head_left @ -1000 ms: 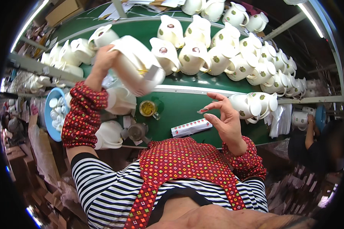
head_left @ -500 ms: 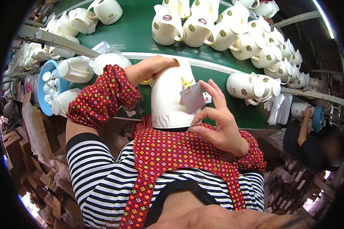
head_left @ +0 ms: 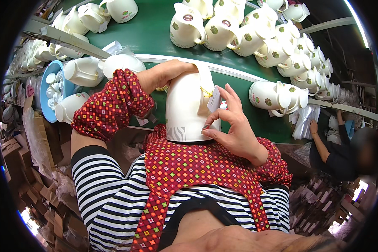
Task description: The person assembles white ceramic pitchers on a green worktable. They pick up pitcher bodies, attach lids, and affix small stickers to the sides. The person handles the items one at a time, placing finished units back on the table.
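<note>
Bracing of one cream jug [head_left: 184, 103], now held steady in front of the person; a second ago it was tilted in the air at left.

Nearest: red patterned apron [head_left: 197, 166], with the jug's base end against or just above it, which cannot be told. Handle on the right, running to the far end.

Change: right hand [head_left: 238, 131] farther left than half a second ago, fingertips now at the jug's lower right wall, near the base. Paper tag [head_left: 214, 100], hung from the handle by a yellow tie [head_left: 206, 93], turned from broad face to narrower angle. Meaning, as judged: positioning of the jug has given way to fine finger work on that wall.

Grip, right: thumb and forefinger curved into a ring, tips almost meeting; remaining fingers loosely extended beside the tag. Any small item between the tips: cannot tell.

Grip, left: left hand [head_left: 169, 71], farther off, curled over the jug's far end beside the handle top, grasping the jug; fingertips hidden.

Beyond, left: blue basin [head_left: 44, 98] of small white parts [head_left: 52, 93]; two jugs lying between basin and left sleeve.

Beyond, right: green worktop [head_left: 269, 126]; pair of jugs [head_left: 266, 93] lying side by side; clear plastic bags [head_left: 305, 122], co-worker's arm [head_left: 322, 145] reaching to them.

Far: pale rail [head_left: 239, 74]; past it, close-set rows of upright jugs [head_left: 187, 29], leaf motifs on several.
</note>
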The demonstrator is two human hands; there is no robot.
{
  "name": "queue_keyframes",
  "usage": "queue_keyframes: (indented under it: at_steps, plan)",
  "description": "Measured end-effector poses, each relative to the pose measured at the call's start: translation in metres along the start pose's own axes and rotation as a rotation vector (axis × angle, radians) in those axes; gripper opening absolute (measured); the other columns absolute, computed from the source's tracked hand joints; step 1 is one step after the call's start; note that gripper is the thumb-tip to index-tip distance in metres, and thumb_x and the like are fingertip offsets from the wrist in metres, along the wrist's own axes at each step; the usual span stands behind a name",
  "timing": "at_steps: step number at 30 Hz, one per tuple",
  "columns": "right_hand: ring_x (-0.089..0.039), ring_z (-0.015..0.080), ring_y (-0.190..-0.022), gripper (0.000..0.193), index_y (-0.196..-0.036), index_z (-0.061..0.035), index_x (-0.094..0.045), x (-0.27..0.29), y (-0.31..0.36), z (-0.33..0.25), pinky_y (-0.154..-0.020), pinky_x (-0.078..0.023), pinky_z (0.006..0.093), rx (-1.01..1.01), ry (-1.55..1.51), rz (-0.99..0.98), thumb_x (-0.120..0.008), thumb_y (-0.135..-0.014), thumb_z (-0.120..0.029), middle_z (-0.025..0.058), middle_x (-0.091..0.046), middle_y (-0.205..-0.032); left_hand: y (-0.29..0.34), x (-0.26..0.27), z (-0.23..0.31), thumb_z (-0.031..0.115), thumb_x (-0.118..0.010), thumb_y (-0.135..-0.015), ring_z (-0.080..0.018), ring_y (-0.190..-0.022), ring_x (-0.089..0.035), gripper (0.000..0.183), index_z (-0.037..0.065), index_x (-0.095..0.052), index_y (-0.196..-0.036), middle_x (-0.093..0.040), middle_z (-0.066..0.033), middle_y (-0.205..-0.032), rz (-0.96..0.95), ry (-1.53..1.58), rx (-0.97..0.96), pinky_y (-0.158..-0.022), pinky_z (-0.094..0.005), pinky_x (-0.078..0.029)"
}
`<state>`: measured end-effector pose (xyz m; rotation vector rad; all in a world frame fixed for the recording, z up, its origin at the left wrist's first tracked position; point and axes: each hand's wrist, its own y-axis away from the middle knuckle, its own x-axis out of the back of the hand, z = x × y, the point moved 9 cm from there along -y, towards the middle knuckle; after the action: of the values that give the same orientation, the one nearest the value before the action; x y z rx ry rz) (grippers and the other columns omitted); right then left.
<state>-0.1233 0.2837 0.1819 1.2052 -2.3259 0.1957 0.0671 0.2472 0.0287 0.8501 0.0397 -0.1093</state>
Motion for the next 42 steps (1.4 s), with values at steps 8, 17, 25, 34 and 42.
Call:
queue_keyframes:
  at_steps: [8,17,25,34,42]
  plan:
    - [-0.023,0.0523,-0.151,0.030,-0.097,-0.0115,-0.073,-0.007,0.000,0.005,-0.120,-0.024,0.0596,0.021,0.048,0.055,-0.091,-0.073,-0.016,0.0298,-0.035,-0.157,-0.007,-0.001,-0.009,0.042,-0.069,-0.086,-0.0262,-0.084,-0.074,0.054,0.002,-0.070,-0.121,-0.074,-0.0144,-0.105,-0.056,0.015,0.000,-0.068,-0.0418,-0.059]
    - [-0.030,0.0545,-0.145,0.070,-0.129,-0.0178,-0.060,-0.003,-0.007,0.022,-0.117,-0.029,0.0575,0.062,0.141,0.366,-0.095,-0.070,-0.034,0.0389,-0.016,-0.161,0.008,-0.005,0.005,0.036,-0.067,-0.093,-0.0164,-0.076,-0.070,0.040,-0.001,-0.076,-0.107,-0.075,-0.0095,-0.098,-0.069,-0.021,-0.066,-0.064,-0.0321,-0.056]
    - [-0.023,0.0455,-0.154,0.110,-0.152,-0.0149,-0.046,0.034,0.003,-0.001,-0.122,-0.028,0.0533,0.263,0.079,0.406,-0.100,-0.060,-0.040,0.0285,-0.016,-0.166,0.073,0.105,0.106,0.030,-0.066,-0.096,-0.0125,-0.090,-0.067,0.038,-0.002,-0.076,-0.112,-0.076,-0.0059,-0.101,0.113,-0.245,-0.477,-0.083,-0.0295,-0.054]
    - [-0.052,0.0399,-0.134,0.060,-0.134,-0.0044,-0.060,0.017,-0.002,0.104,-0.112,-0.041,0.0453,-0.182,0.201,0.301,-0.083,-0.081,-0.018,0.0227,-0.052,-0.144,0.024,0.243,0.189,0.020,-0.076,-0.083,-0.0385,-0.133,-0.054,0.039,0.000,-0.073,-0.116,-0.046,-0.0247,-0.151,0.912,-0.891,-0.849,-0.111,-0.0449,-0.043]
    - [-0.053,0.0356,-0.128,0.063,-0.137,-0.0094,-0.057,-0.020,0.002,0.213,-0.109,-0.039,0.0478,-0.240,0.524,0.076,-0.083,-0.081,-0.017,0.0157,-0.059,-0.132,-0.091,0.240,0.159,0.017,-0.072,-0.080,-0.0428,-0.121,-0.059,0.046,0.001,-0.069,-0.123,-0.065,-0.0264,-0.123,1.143,-0.877,-0.999,-0.106,-0.0480,-0.047]
